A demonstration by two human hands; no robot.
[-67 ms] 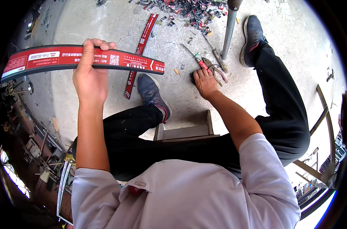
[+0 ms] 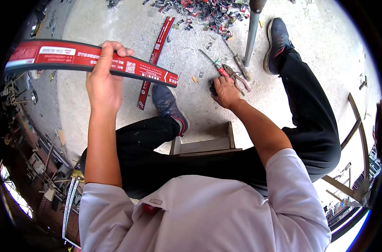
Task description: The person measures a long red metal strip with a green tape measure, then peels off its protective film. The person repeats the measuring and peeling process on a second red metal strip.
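My left hand (image 2: 104, 82) is closed round a long flat profile strip (image 2: 83, 57) with dark edges and a red printed face. The strip is held up and slants down to the right, its left end near the picture's rim. Low at the floor, my right hand (image 2: 225, 91) has its fingers curled over a small dark object (image 2: 212, 87), mostly hidden by the hand. Close beside this hand lie a red-handled screwdriver (image 2: 223, 72), pliers (image 2: 237, 78) with open handles, and a second tool with a worn handle (image 2: 242, 69).
Another red strip (image 2: 161, 40) lies on the concrete floor, partly behind the held one. Beyond it is a heap of red and black scraps (image 2: 216, 14). A metal post (image 2: 252, 38) stands near my right shoe (image 2: 278, 46). Metal bars (image 2: 359, 126) are at the right.
The held strip has tilted, its right end lower and its left part higher. My left hand has shifted slightly right. My right hand has barely moved.
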